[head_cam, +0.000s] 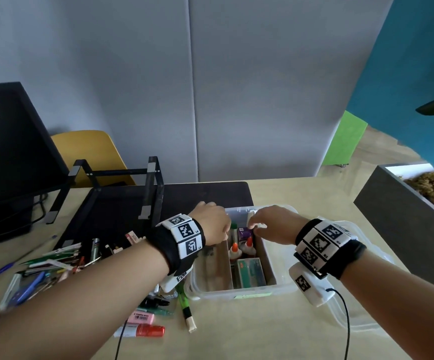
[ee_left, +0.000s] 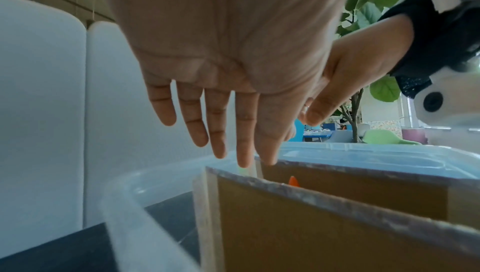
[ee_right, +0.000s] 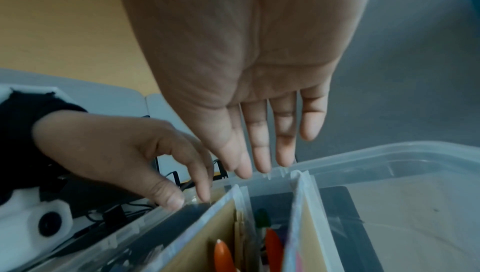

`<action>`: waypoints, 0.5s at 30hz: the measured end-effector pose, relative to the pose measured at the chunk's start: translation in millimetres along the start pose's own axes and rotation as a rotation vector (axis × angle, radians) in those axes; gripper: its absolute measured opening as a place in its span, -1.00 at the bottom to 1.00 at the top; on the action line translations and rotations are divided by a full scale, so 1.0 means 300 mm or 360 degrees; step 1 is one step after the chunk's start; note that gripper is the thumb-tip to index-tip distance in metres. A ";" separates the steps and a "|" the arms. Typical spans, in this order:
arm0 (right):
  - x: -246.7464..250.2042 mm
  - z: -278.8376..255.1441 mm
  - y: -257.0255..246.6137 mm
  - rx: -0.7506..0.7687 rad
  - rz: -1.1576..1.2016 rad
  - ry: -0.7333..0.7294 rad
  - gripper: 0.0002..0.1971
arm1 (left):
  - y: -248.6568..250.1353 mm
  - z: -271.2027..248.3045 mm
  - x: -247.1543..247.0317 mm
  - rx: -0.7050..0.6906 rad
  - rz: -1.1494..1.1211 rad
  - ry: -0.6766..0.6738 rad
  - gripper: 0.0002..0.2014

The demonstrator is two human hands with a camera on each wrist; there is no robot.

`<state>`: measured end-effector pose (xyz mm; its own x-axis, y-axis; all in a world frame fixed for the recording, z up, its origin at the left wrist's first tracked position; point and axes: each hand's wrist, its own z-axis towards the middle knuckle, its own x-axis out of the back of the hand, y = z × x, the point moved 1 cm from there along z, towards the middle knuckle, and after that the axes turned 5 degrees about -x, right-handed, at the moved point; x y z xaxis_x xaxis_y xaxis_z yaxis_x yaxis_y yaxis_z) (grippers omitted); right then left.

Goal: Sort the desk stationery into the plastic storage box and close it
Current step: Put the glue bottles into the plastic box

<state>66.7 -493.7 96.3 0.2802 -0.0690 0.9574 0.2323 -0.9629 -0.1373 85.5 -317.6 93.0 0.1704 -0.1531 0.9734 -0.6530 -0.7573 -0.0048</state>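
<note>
- Reaching over the far end of the plastic storage box (head_cam: 241, 292), both hands sit above its rim; the box stands open on the desk (head_cam: 301, 193), partly over a dark desk mat (head_cam: 210, 193).
- Left hand (head_cam: 212, 219): fingers straight and slightly spread in the left wrist view, tips pointing down at the top edge of a cardboard divider (ee_left: 324, 215). It holds nothing. Whether the tips touch the divider cannot be told.
- Right hand (head_cam: 273, 224): fingers straight and close together in the right wrist view, tips just above the box's far rim. It holds nothing; contact with the rim cannot be told.
- Box contents: cardboard dividers split the interior into lengthwise compartments. The middle compartment holds two glue bottles with orange caps (head_cam: 241, 246), a green-capped marker (head_cam: 233, 227), a purple item (head_cam: 244, 232) and a teal packet (head_cam: 251, 271).
- Clear lid (head_cam: 353, 315): lying flat on the desk to the right of the box, beneath the right wrist.
- Unsorted stationery: a pile of pens and markers (head_cam: 55, 266) lies left of the box; a pink eraser (head_cam: 141, 318), a red-capped marker (head_cam: 143, 331) and a green marker (head_cam: 184, 305) lie near its front left corner.
- Surroundings: a black laptop stand (head_cam: 122, 188) on the mat, a monitor (head_cam: 10, 146) at far left, a grey planter (head_cam: 402, 219) at right.
</note>
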 end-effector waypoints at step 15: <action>-0.020 -0.080 -0.316 0.0074 0.0385 0.0169 -0.75 | -0.283 -0.376 -0.132 0.0355 -0.0672 0.0232 -0.89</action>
<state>20.6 -408.3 109.7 0.2343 -0.3248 0.9163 0.2135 -0.9024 -0.3744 50.9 -175.7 80.7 0.2707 0.2742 0.9228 -0.3730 -0.8538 0.3631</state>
